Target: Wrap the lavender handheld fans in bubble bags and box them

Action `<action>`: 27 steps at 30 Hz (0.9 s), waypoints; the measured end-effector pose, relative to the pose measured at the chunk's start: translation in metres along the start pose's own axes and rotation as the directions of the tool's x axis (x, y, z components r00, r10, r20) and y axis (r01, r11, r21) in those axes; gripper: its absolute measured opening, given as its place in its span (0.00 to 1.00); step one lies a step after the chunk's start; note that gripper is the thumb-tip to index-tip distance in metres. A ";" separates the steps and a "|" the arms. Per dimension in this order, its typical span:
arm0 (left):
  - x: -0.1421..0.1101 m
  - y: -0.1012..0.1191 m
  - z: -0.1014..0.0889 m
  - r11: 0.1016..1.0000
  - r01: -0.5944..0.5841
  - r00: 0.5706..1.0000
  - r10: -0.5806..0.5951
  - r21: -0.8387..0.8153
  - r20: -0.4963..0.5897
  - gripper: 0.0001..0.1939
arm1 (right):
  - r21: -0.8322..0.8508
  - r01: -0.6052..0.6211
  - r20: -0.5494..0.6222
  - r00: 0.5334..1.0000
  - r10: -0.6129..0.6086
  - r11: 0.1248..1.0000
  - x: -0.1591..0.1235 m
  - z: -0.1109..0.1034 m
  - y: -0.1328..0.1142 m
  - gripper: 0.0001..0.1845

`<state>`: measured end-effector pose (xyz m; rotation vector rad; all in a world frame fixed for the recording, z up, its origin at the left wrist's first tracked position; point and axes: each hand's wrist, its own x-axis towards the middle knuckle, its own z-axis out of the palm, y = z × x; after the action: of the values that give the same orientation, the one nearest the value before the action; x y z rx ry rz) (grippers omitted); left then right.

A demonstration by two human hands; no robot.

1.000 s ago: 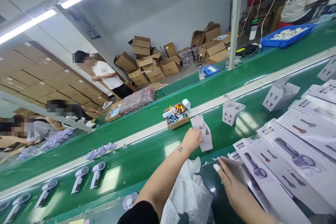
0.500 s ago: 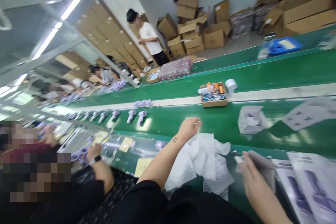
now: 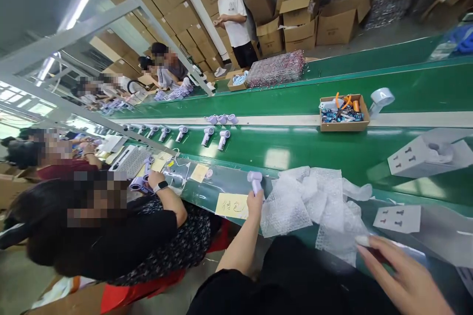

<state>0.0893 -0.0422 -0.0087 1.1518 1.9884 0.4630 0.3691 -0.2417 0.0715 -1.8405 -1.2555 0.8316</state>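
My left hand (image 3: 254,202) is closed around the handle of a lavender handheld fan (image 3: 254,177), its round head upward, beside a yellow note with handwriting. Just right of it lies a loose pile of clear bubble-wrap bags (image 3: 310,197) on the near table edge. My right hand (image 3: 402,270) is at the pile's right side, thumb and index tips drawn together at the edge of a bubble-wrap bag; one fingertip has a white covering. Beyond this hand lies an open white box (image 3: 432,231) printed with small fan pictures.
Several lavender fans (image 3: 223,140) stand in a row on the green conveyor (image 3: 273,142). A carton of small parts (image 3: 343,125) and a tape roll (image 3: 382,98) sit behind. Another white box (image 3: 428,152) lies at right. A co-worker (image 3: 121,221) sits close on my left, handling a fan.
My left hand has come back from over the conveyor and now holds a fan. My right hand has left the white box and moved to the bubble-wrap bags. The view has turned left.
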 end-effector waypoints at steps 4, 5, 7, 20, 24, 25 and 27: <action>-0.052 0.001 0.021 0.983 -0.047 0.969 0.088 -0.177 0.232 0.17 | 0.579 -0.585 0.481 0.808 0.341 0.568 0.040 0.070 -0.032 0.21; -0.065 0.000 0.024 0.972 -0.065 0.927 0.142 -0.225 0.347 0.18 | 0.648 -0.627 0.524 0.779 0.344 0.432 0.049 0.084 -0.033 0.21; -0.081 -0.007 0.018 0.940 -0.163 0.769 0.310 -0.298 0.558 0.20 | 0.723 -0.627 0.522 0.771 0.365 0.290 0.060 0.101 -0.028 0.18; 0.002 -0.110 -0.076 0.238 -0.907 0.417 0.398 0.346 0.818 0.17 | 0.684 -0.691 0.496 0.676 0.545 0.234 0.023 0.059 -0.006 0.23; 0.000 -0.108 -0.071 0.325 -0.881 0.461 0.435 0.343 0.773 0.10 | 0.681 -0.683 0.461 0.681 0.569 0.265 0.013 0.056 -0.003 0.19; -0.001 -0.103 -0.068 0.343 -0.869 0.485 0.453 0.356 0.748 0.10 | 0.691 -0.675 0.447 0.680 0.582 0.257 0.010 0.054 -0.001 0.17; -0.006 -0.087 -0.060 0.401 -0.829 0.555 0.502 0.390 0.663 0.11 | 0.707 -0.661 0.435 0.687 0.582 0.252 0.003 0.048 -0.003 0.17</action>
<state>-0.0045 -0.0888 -0.0236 2.3608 1.1399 -0.2078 0.3287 -0.2275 0.0494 -1.3937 0.0766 1.6151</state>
